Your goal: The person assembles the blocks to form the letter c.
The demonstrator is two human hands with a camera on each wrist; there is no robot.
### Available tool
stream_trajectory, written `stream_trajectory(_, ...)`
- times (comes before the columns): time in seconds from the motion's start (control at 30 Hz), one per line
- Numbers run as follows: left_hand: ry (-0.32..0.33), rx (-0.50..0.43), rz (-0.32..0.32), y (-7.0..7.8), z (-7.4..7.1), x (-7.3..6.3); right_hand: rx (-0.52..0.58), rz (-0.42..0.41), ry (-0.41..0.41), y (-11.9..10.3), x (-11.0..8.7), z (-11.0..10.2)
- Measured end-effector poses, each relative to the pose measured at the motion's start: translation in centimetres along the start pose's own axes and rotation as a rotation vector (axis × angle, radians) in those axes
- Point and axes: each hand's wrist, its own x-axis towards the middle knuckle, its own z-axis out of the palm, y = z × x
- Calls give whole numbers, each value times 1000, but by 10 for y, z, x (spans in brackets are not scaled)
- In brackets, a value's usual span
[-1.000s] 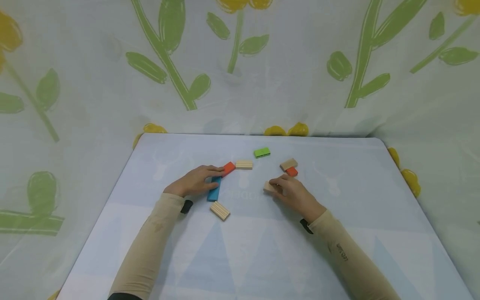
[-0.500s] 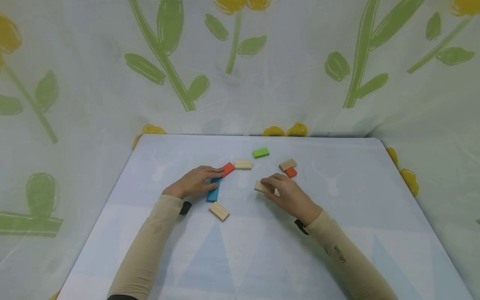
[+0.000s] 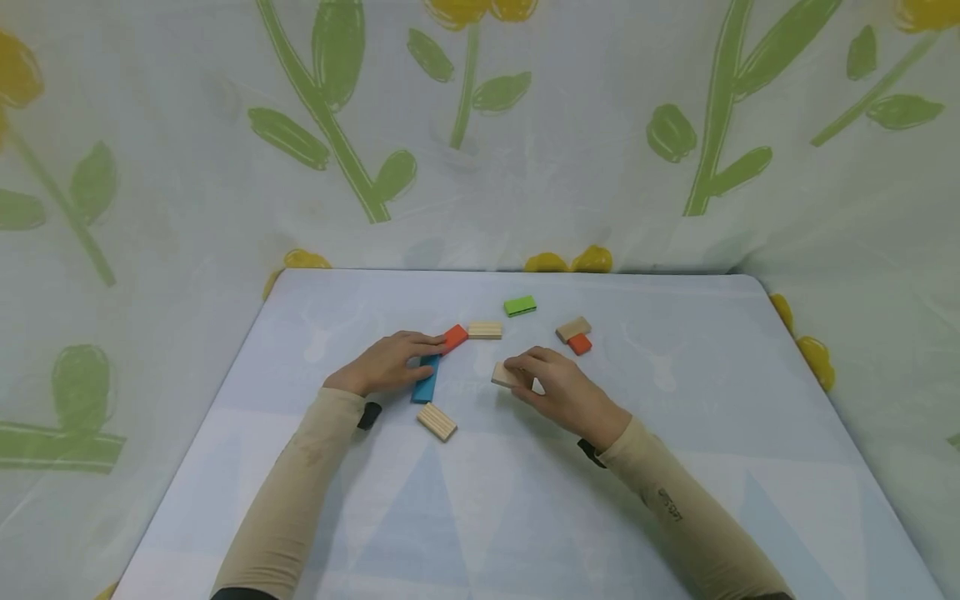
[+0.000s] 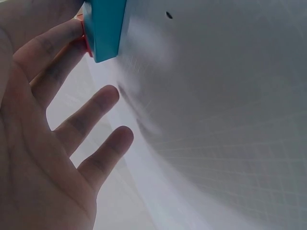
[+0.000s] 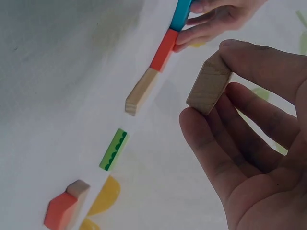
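My right hand pinches a plain wooden block between thumb and fingertips, over the middle of the table. The right wrist view shows that wooden block with a slanted end. My left hand reaches over a blue block, its fingertips at a red block and its thumb by the blue one. Two of its fingers extend past the blue block in the left wrist view. The red block meets the blue one at an angle, and a ribbed wooden block continues from its right end.
Another ribbed wooden block lies at the blue block's near end. A green block sits farther back. To the right, a wooden block lies against a small red block. The table's far edge borders a flowered curtain.
My right hand has carried the wooden block leftward, away from the wooden and small red pair, toward the blue and red blocks. My left hand has stayed in place.
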Motion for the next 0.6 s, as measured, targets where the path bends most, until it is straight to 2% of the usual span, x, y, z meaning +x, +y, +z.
stream_trajectory(0.37, -5, -13, 4, -2, 0, 0, -7, -76, -27, -11, 5, 9)
stream_trajectory(0.6, -3, -17, 3, -1, -1, 0, -18, -58, -66, -16, 4, 15)
